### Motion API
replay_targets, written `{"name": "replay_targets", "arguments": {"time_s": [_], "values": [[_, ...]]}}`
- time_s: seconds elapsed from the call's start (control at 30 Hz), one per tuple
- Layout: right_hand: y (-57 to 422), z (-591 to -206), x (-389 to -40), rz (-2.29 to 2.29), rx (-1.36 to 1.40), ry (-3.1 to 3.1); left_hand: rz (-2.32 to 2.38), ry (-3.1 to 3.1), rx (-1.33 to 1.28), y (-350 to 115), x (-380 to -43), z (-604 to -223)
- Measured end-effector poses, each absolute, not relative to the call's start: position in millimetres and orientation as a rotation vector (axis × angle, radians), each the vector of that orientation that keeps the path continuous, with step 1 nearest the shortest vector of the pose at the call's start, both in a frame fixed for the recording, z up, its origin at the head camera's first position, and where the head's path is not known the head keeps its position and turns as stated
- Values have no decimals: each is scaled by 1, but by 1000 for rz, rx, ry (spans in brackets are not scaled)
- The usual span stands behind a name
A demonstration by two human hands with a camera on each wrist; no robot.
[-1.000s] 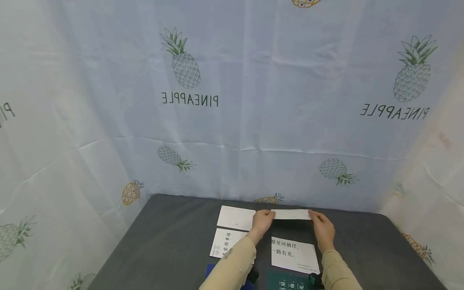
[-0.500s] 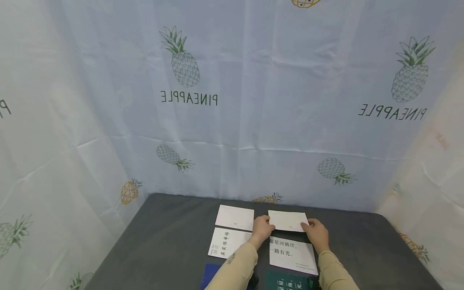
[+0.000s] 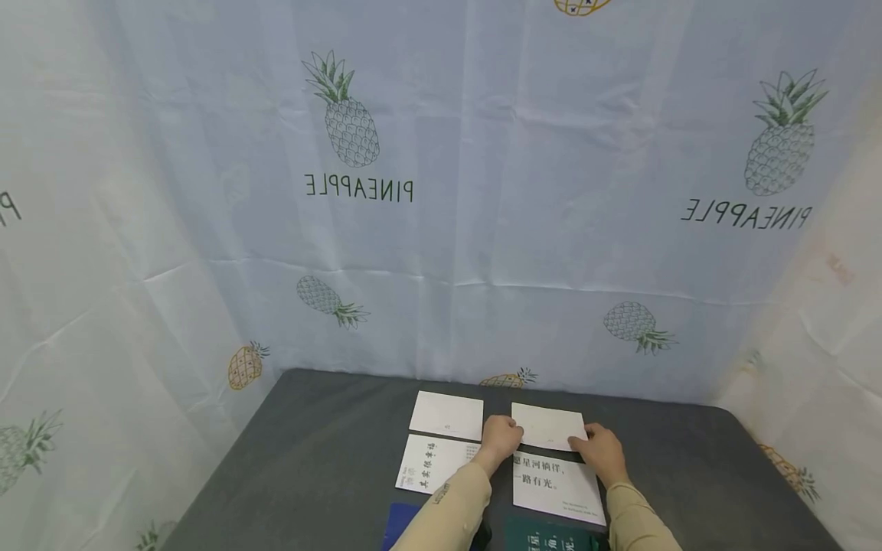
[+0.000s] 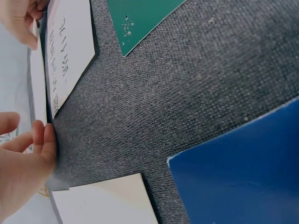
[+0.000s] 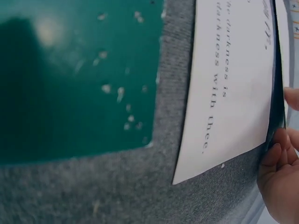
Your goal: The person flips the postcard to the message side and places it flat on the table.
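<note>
A nearly blank white card point(image 3: 547, 426) lies almost flat at the back of the table, just beyond a white card with printed characters point(image 3: 558, 488). My left hand point(image 3: 501, 440) pinches its left edge between thumb and fingers. At its right edge my right hand point(image 3: 601, 453) pinches the near corner, thumb on top. The left wrist view shows the held card point(image 4: 38, 79) edge-on between both hands. From the right wrist, the fingers point(image 5: 280, 158) sit under that card's edge, beside the printed card point(image 5: 229, 93).
To the left lie another blank white card point(image 3: 446, 415) and a white card with vertical writing point(image 3: 430, 463). Nearer the front are a blue card point(image 3: 400, 524) and a dark green card point(image 3: 544, 534). All rest on a dark grey cloth point(image 3: 310, 459); a pineapple-print curtain point(image 3: 455, 229) hangs behind.
Both hands have lowered the held card and brought it slightly nearer, tipping it from almost edge-on to nearly flat. My right hand has shifted to its near corner.
</note>
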State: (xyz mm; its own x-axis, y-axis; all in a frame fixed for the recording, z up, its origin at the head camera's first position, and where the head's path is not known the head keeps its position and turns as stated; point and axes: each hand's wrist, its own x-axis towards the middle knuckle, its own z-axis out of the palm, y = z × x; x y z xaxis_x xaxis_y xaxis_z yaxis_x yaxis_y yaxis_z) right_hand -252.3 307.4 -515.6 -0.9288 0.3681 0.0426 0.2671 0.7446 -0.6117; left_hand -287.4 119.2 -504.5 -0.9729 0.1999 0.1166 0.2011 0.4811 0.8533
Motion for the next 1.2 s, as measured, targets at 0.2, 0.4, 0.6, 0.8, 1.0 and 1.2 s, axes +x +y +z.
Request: {"name": "replay_targets", "arguments": {"time_s": [0.2, 0.4, 0.6, 0.8, 1.0, 1.2], "values": [[308, -515, -252, 871, -488, -2831, -1582, -2725, -342, 120, -284, -501], [309, -516, -251, 860, -480, -2846, -1580, -2754, -319, 121, -278, -498], [307, -514, -250, 855, -478, -2857, -1565, -2761, -327, 121, -276, -496], [305, -515, -248, 899, -483, -2820, -1523, -2789, -329, 121, -278, -495], [306, -514, -248, 947, -522, -2722, -1472, -2799, -410, 119, -281, -491], [307, -511, -259, 942, -497, -2688, -1454, -2741, -536, 108, -289, -479]]}}
